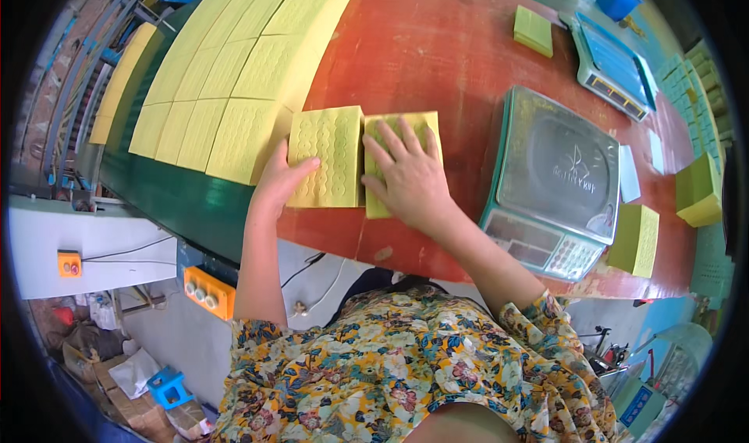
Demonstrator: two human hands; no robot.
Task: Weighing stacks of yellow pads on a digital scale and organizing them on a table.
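Note:
Two stacks of yellow embossed paper stand side by side near the front edge of the red table. My left hand [273, 181] grips the left stack [331, 150] at its left side, thumb over the top and the other fingers mostly hidden. Wavy rows of raised marks cover this stack's top. Lying on the right stack [427, 124] is my right hand [409, 170], its fingers spread over the top sheet. The two stacks are almost touching. Left of them, several rows of similar yellow stacks [261, 64] sit packed together, reaching to the far side.
A digital scale [558, 162] under a clear cover stands right of my hands. Farther off are a second scale [612, 60] and a small yellow stack [533, 31]. Another yellow stack [636, 240] sits at the right. An orange button box [208, 293] hangs below the green surface [187, 201].

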